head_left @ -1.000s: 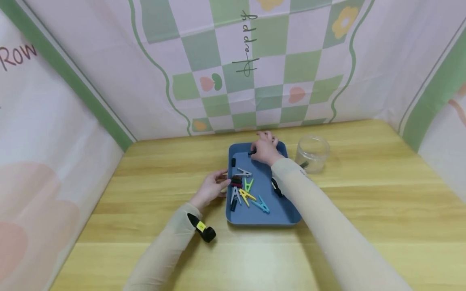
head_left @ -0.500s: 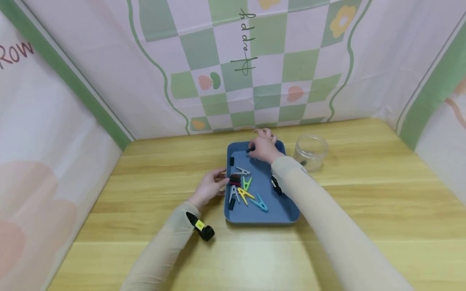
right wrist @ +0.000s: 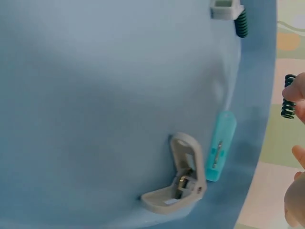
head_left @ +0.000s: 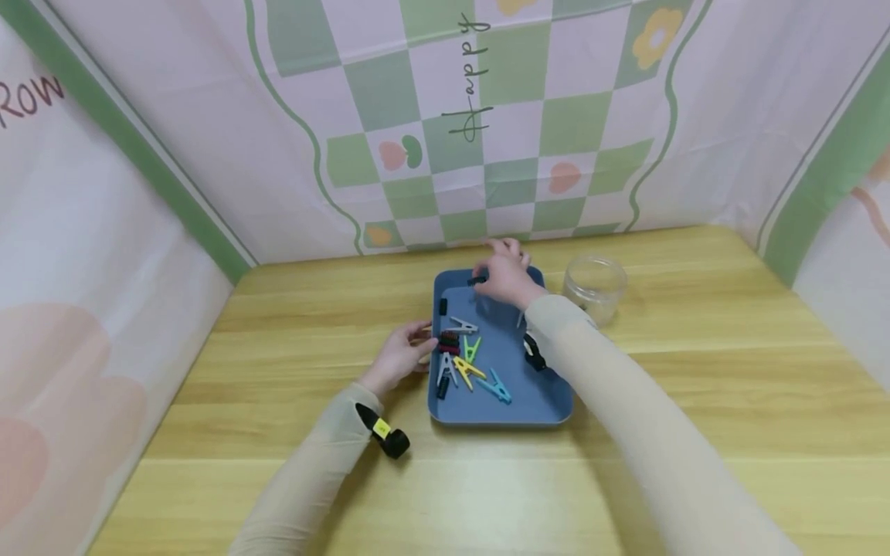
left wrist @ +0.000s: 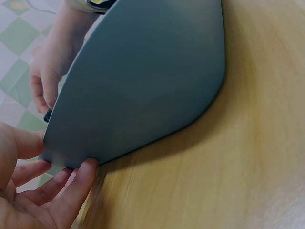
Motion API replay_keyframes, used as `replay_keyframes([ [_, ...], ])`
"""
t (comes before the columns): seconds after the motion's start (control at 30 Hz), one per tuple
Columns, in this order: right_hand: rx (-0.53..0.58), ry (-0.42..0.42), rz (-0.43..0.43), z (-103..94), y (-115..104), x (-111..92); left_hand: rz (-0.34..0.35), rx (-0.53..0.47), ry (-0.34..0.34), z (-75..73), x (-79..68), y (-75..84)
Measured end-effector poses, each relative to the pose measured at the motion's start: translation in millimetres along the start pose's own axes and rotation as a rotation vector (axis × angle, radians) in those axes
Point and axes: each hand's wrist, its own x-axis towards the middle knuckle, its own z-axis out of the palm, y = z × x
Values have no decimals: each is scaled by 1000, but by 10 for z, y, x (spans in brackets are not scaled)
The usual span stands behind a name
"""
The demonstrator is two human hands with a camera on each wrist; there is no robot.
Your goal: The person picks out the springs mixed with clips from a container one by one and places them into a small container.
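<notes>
My right hand (head_left: 510,279) pinches a small dark coil spring (right wrist: 289,98) between thumb and finger, above the far end of a blue tray (head_left: 518,411). On the tray's left side, my left hand (head_left: 399,357) grips the rim, its thumb at the edge and its fingers against the outer wall (left wrist: 138,86). Inside the tray lie grey, green, yellow and blue clothespins (head_left: 497,388), with several dark and red springs (head_left: 450,342) along the left wall. Close up, the right wrist view shows a beige clothespin (right wrist: 183,186) and a turquoise one (right wrist: 221,143) near the tray wall.
Just right of the tray stands a clear round jar (head_left: 596,292), with something small and dark inside. The wooden table (head_left: 327,309) backs onto a checked cloth (head_left: 514,131), and cloth hangs at both sides. Each wrist wears a black strap.
My right hand has risen slightly with the spring, away from the tray floor. My left hand stays at the tray's rim, and the clothespins have not moved.
</notes>
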Motion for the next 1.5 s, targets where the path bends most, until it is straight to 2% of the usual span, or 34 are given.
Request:
replay_keyframes([
  [0.5, 15, 23, -37, -249, -134, -59, 5, -2, 3, -9, 34, -27],
  [0.83, 25, 60, -50, -467, -134, -117, 5, 2, 10, -10, 40, -35],
  [1.2, 21, 48, -108, -675, -189, -243, 6, 4, 6, -9, 58, -51],
  [1.5, -5, 71, -147, -801, -279, -355, 14, -8, 22, -2, 60, -58],
])
